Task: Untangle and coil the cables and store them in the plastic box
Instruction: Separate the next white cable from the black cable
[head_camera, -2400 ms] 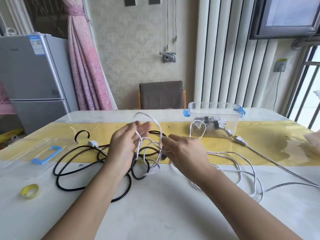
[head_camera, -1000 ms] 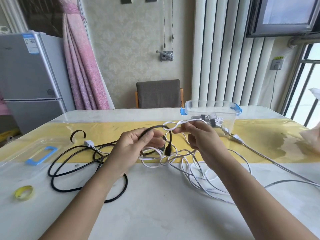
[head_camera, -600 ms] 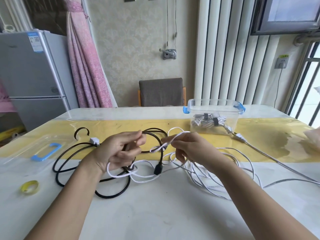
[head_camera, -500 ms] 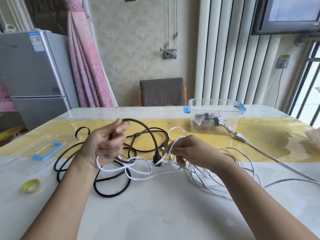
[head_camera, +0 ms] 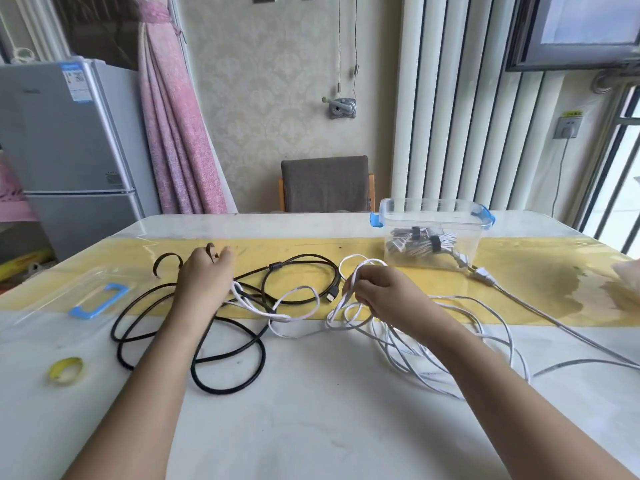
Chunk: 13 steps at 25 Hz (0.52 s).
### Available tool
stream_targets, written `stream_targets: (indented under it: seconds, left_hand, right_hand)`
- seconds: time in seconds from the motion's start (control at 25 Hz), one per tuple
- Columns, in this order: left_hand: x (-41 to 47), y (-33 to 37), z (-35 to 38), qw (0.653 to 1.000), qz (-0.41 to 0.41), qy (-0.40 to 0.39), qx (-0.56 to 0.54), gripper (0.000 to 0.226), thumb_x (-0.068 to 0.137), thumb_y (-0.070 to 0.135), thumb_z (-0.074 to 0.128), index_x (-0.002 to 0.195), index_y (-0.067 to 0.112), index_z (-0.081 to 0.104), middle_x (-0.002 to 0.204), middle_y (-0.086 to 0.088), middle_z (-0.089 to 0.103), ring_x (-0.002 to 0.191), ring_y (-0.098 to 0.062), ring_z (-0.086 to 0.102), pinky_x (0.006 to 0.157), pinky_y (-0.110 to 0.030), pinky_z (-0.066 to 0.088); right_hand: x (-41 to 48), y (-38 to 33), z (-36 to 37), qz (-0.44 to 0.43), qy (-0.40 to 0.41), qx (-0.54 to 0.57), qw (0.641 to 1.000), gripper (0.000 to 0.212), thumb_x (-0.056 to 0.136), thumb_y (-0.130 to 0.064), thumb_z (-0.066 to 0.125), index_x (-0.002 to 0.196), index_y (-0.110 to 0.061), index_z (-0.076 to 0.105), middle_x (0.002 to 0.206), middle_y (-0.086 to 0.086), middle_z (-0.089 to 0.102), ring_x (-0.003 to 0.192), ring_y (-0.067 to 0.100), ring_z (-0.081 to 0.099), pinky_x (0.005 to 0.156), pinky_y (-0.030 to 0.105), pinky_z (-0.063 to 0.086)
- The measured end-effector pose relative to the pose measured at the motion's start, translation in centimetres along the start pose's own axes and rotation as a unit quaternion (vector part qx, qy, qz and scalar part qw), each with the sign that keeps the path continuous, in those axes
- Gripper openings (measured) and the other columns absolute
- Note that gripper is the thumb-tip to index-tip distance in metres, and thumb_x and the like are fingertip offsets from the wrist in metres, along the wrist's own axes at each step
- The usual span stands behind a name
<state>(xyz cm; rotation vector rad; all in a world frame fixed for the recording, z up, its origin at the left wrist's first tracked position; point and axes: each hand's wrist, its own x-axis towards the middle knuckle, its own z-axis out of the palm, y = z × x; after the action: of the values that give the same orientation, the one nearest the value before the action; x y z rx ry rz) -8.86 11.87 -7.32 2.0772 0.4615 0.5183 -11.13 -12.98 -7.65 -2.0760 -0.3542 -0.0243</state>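
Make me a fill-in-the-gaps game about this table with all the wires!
1. The right hand pinches a cable coloured ___.
2. The roll of tape is ___.
3. The handle on the lid is ___.
4. The plastic box stands nearer the ___ hand.
Missing words: white, yellow, blue, right.

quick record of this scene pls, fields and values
left hand: pinches black cable
right hand: pinches white cable loop
plastic box: open, holds coiled bundles
lid: on table, left of cables
tape roll: near table's left edge
tangle: black and white cables cross between the hands
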Motion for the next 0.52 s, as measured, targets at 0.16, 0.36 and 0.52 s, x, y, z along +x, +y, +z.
stream_targets:
  seconds: [0.16,0.36,0.52]
  left_hand:
    - [-3.1,1.2,0.5,0.925,0.266,0.206,0.175,0.046,0.087,0.033,0.060,0.120,0.002,0.051,0.117,-0.020,0.056,0.113,-0.036,0.046,0.103,-0.049,0.029]
    - [-7.2,3.4,4.0,0.911,0.388,-0.102,-0.097,0.017,0.077,0.025,0.075,0.090,0.016,0.072,0.078,0.007,0.066,0.073,-0.009,0.063,0.071,-0.029,0.053]
    - [-6.8,2.4,5.2,0.898,0.422,-0.103,-0.071,0.011,0.076,0.015,0.076,0.087,0.018,0.074,0.078,0.009,0.065,0.073,-0.008,0.062,0.068,-0.028,0.052]
  right_hand:
    - [-0.1,-0.3,-0.1,-0.031,0.084,-0.033,0.995,0.021,0.087,-0.011,0.049,0.078,-0.007,0.068,0.057,0.000,0.038,0.046,0.008,0.028,0.042,0.018,0.022]
    - [-0.6,-0.6,0.5,-0.069,0.109,-0.047,0.991,0.019,0.084,-0.016,0.063,0.067,-0.020,0.069,0.054,-0.004,0.050,0.047,0.006,0.038,0.046,0.016,0.030]
    - [-0.7,-0.6,0.6,-0.073,0.113,-0.040,0.990,0.016,0.083,-0.019,0.068,0.067,-0.014,0.069,0.052,-0.004,0.057,0.043,0.003,0.044,0.044,0.013,0.032]
